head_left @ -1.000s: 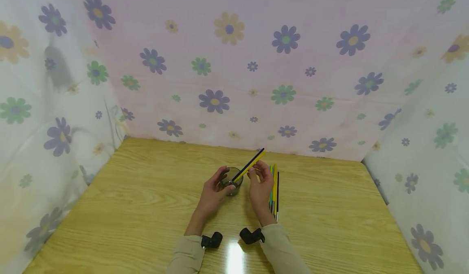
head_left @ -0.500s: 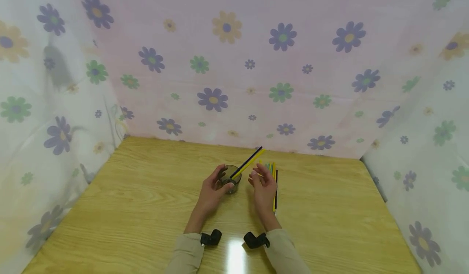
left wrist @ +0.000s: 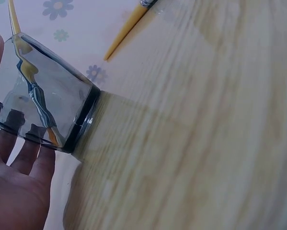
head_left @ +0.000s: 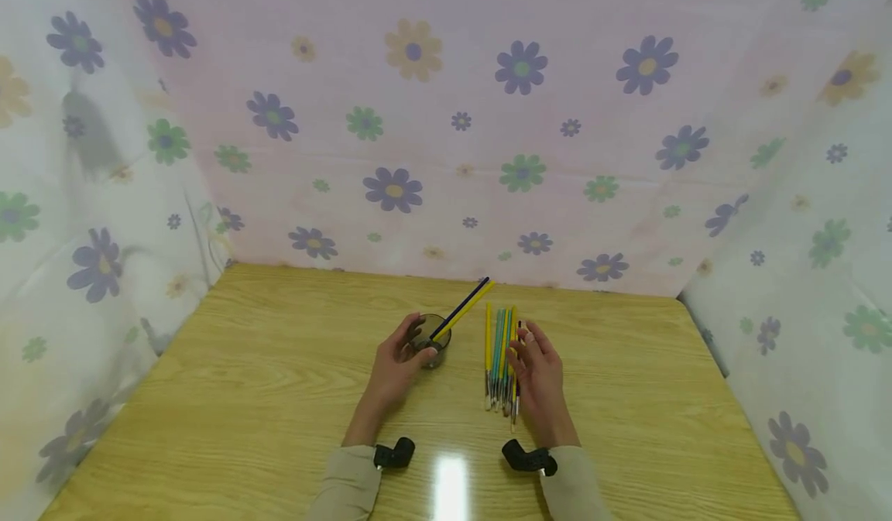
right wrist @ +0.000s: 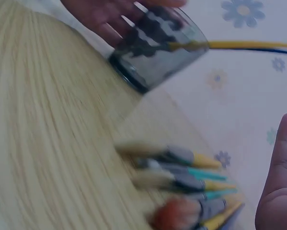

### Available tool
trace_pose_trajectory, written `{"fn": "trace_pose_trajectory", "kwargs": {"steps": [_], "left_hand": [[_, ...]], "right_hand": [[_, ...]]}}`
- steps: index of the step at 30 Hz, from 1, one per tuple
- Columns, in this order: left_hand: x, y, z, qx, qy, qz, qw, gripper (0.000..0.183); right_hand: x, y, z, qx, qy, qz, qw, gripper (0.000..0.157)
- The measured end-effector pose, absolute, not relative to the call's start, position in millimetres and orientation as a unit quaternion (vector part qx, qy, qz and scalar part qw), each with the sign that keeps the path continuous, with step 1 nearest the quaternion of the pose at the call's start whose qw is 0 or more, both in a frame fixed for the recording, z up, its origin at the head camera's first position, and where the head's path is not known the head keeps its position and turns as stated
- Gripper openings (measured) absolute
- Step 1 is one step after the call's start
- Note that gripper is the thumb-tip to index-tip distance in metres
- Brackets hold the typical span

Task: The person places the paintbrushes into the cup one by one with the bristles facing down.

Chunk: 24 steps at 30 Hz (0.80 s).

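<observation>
My left hand [head_left: 392, 362] grips a smoky clear glass [head_left: 444, 343] standing on the table, thumb on the near side and fingers around the back. Two paintbrushes lean right inside it, one with a yellow handle [head_left: 468, 307] and one with a dark purple handle [head_left: 456, 310]. In the left wrist view, a brush's metal collar and bristles show through the glass wall. My right hand [head_left: 545, 382] hovers at the right side of a row of several paintbrushes [head_left: 495, 358], fingers loosely bent and holding nothing. Those brushes have yellow, teal and dark handles, bristles towards me.
The wood-grain table [head_left: 279, 397] reaches back to a flower-printed cloth [head_left: 446, 118], which also hangs at both sides. A black wrist camera [head_left: 395, 454] is strapped over the left sleeve, and another camera [head_left: 527, 457] over the right.
My right hand has let go of the brushes in the glass and moved right, across the row to its right side. The left hand keeps hold of the glass.
</observation>
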State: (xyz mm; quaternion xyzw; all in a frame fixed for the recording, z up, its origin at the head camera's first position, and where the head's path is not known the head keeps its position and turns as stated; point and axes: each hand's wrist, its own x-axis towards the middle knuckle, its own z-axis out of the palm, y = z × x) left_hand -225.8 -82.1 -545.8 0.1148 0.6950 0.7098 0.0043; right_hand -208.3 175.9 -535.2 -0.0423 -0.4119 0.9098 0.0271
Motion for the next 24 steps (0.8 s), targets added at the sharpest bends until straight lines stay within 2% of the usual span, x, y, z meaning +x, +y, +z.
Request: {"fn": "trace_pose_trajectory", "kwargs": {"steps": [4, 8, 19, 24], "left_hand": [[-226, -82, -544, 0.114, 0.695, 0.71, 0.003, 0.071], [-227, -83, -545, 0.114, 0.697, 0.708, -0.001, 0.07], [-229, -83, -545, 0.118, 0.695, 0.709, 0.001, 0.065], [-229, -83, -546, 0.118, 0.699, 0.705, 0.002, 0.064]], "right_hand": [[-209, 192, -539, -0.067, -0.356, 0.932, 0.021, 0.048], [-212, 202, -543, -0.104, -0.392, 0.914, 0.021, 0.058], [-212, 210, -549, -0.137, -0.508, 0.851, 0.001, 0.059], [-210, 210, -537, -0.159, -0.63, 0.76, -0.014, 0.053]]}}
